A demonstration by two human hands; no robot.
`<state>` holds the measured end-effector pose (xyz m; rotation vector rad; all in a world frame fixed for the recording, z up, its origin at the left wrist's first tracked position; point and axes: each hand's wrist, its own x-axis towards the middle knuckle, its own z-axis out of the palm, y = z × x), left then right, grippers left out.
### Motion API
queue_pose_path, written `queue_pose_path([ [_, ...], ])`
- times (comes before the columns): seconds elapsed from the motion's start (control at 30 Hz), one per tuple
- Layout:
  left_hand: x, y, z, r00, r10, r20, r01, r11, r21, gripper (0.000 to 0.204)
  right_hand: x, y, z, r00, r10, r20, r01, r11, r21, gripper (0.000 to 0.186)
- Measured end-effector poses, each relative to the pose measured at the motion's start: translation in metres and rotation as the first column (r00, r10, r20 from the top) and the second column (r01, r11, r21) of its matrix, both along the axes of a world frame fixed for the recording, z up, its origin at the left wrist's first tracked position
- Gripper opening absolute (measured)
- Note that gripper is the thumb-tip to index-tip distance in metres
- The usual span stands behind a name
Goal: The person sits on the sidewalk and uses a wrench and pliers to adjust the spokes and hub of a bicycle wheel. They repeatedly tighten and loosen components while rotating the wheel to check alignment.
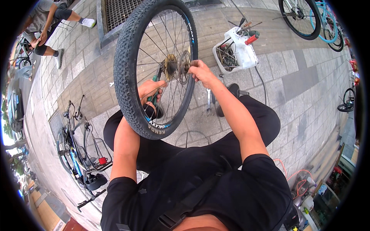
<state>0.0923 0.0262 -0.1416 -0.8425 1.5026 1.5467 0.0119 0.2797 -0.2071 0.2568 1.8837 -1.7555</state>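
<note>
A bicycle wheel (127, 73) with a black knobby tyre stands upright between my knees. My left hand (148, 89) is closed around green-handled pliers (153, 98), seen partly through the spokes; their dark tip reaches the hub by the gold-coloured sprockets (170, 65). On the other side of the hub, my right hand (201, 73) pinches the axle end beside the brake disc (184, 67). Its fingertips hide the exact part they hold. Below that hand a wrench (209, 101) lies on the paving.
A cut-open white plastic container (246, 54) full of tools stands ahead to the right. At left a bicycle (77, 154) lies on the paving, with a seated person (42, 30) beyond. More bicycles (308, 17) stand far right. A metal grate (119, 13) lies behind the wheel.
</note>
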Motion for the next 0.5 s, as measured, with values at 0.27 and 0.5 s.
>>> queue_pose_path([
  [0.27, -0.001, 0.000, 0.002, 1.000, -0.023, 0.000, 0.023, 0.999, -0.022, 0.032, -0.006, 0.002, 0.000, 0.984, 0.131, 0.122, -0.133, 0.991, 0.005, 0.028],
  [0.5, 0.001, -0.001, -0.005, 1.000, 0.015, 0.008, -0.015, 1.000, 0.025, 0.032, -0.004, 0.011, 0.003, 0.989, 0.065, 0.131, -0.070, 0.997, 0.035, 0.036],
])
